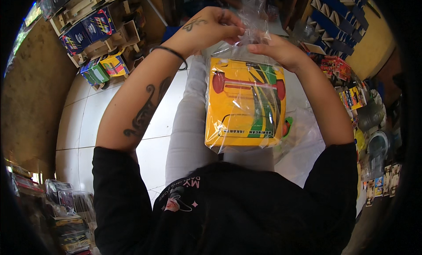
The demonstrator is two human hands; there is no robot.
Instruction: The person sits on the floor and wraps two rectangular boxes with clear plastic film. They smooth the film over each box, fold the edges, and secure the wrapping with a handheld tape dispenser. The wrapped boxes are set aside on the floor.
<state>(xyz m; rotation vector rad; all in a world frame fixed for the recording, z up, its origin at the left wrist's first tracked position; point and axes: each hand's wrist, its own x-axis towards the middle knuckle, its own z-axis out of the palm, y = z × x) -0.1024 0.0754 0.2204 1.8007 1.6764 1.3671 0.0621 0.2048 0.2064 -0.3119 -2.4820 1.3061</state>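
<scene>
A yellow boxy toy bus (241, 96), with red lamp shapes and green stripes on the face toward me, is inside a clear plastic bag (257, 24). It hangs or rests over my lap; which one, I cannot tell. My left hand (217, 28) pinches the gathered top of the bag above the bus. On the other side of that neck, my right hand (278, 49) is closed round the plastic, thumb toward my left hand. Its other fingers are partly hidden behind the bag. A small green and red piece (288, 126) shows by the bus's lower right edge.
Wooden toy trucks with blue boxy sides (90, 28) stand at the far left, near green and yellow ones (105, 68). Blue racks (338, 22) are at the far right. Wrapped packages (72, 211) lie lower left, and assorted goods (351, 96) line the right. White tiles (83, 118) cover the floor.
</scene>
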